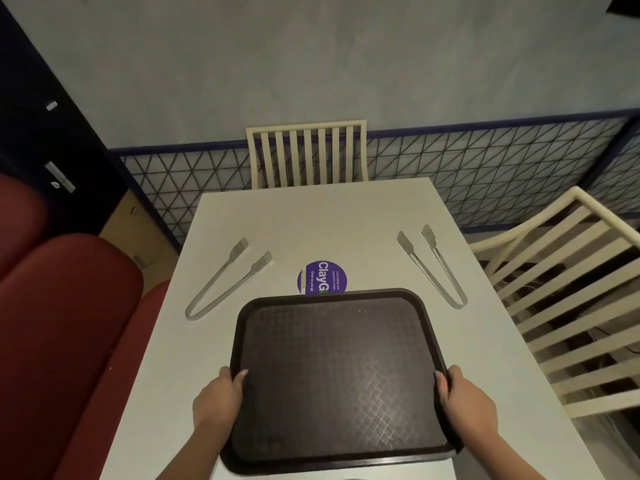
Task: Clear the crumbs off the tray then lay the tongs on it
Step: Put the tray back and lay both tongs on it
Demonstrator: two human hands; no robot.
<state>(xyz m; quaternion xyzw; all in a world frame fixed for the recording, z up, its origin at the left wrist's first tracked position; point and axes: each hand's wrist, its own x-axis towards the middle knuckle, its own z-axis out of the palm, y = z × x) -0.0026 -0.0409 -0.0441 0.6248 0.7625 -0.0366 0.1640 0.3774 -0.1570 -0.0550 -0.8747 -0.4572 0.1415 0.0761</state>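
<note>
A dark brown tray (337, 368) with a textured surface lies on the white table (311, 220) right in front of me. A few pale crumbs (360, 310) speckle its far edge. My left hand (221, 393) grips the tray's left rim, thumb over the lip. My right hand (457, 393) grips the right rim the same way. One pair of metal tongs (225, 280) lies on the table to the tray's far left. A second pair of tongs (433, 265) lies to the far right. Both pairs are apart from the tray.
A round purple sticker (322, 277) sits on the table just beyond the tray. A cream slatted chair (306, 154) stands at the table's far end, another chair (568, 299) at the right. A red padded bench (69, 323) runs along the left.
</note>
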